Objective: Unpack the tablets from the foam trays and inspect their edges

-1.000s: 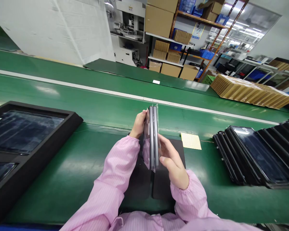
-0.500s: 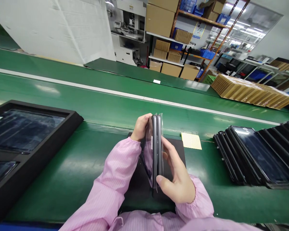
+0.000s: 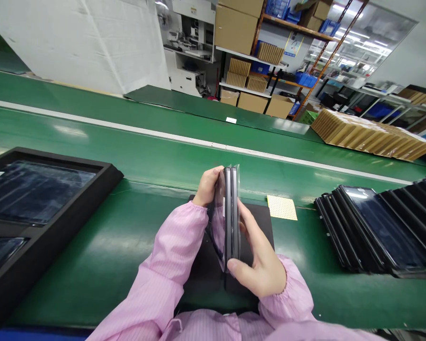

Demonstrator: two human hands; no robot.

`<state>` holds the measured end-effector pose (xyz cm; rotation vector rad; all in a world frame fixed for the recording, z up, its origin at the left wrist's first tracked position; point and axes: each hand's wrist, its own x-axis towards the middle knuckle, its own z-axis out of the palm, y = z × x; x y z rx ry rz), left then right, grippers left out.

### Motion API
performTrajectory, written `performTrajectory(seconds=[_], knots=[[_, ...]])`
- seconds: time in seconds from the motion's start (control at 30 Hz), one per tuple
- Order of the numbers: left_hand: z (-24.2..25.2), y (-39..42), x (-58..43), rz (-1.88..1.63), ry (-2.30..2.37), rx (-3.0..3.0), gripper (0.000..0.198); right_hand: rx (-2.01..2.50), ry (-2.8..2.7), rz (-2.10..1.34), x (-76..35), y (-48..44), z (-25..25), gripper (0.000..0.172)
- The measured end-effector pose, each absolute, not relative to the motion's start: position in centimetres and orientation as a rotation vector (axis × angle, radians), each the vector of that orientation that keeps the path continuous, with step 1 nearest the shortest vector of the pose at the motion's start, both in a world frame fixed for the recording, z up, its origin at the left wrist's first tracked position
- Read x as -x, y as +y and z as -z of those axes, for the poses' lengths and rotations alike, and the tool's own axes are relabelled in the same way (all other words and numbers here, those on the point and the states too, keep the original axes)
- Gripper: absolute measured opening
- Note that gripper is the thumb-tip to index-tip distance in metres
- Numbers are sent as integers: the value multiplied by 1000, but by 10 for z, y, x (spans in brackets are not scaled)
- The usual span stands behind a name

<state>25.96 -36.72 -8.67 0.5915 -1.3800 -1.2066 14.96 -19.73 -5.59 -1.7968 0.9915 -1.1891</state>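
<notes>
Black film-wrapped slabs (image 3: 228,222), two of 'em, held edge-up mid-frame; I've got my left hand (image 3: 208,186) gripping the left side, right hand (image 3: 261,260) gripping the right, dark mat (image 3: 206,267) below.

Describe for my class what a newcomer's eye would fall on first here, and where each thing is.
Probably the pair of slim, film-wrapped slabs in the middle, held on edge between the person's left hand and right hand. Next might come the row of black panels leaning together at the picture's right, and the large black tray holding dark glossy panels at its left.
</notes>
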Motion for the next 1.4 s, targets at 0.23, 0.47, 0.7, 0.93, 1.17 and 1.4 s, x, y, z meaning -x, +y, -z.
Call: performTrajectory(seconds=[0.23,0.47,0.7,0.93,1.17,1.4], knots=[[88,-373,-261,1211,-1363,-585,71,1667,868,1217,-144,-208,64,79],[90,-375,-259,1210,-1321,-639,71,1493,815,1234,-138,-213,66,76],[90,-375,-256,1050,-1345,-701,70,1257,811,1300,-125,-222,60,77],[91,-373,-257,762,-1402,-755,64,1220,871,1335,-112,-226,52,66],[90,-370,-257,765,-1473,-782,62,1223,964,1320,-107,-228,51,60],[89,-368,-256,790,-1487,-808,61,1251,977,1326,-101,-228,52,56]])
